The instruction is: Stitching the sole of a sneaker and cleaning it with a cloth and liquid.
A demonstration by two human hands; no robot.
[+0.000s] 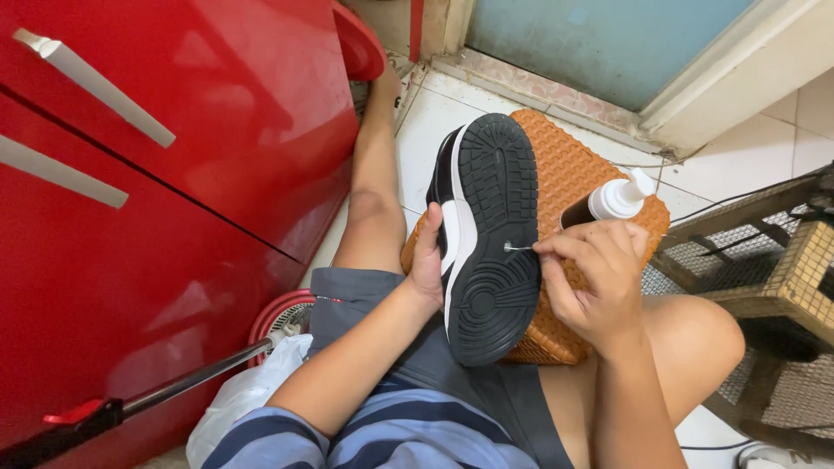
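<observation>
The black-and-white sneaker with its dark rubber sole sits sole-up at centre, over an orange woven cushion. The left hand clamps its left edge while the right hand pinches a thin metal needle against the sole. A white-capped brown bottle stands just behind; stitching looks barely begun, with most of the edge left.
</observation>
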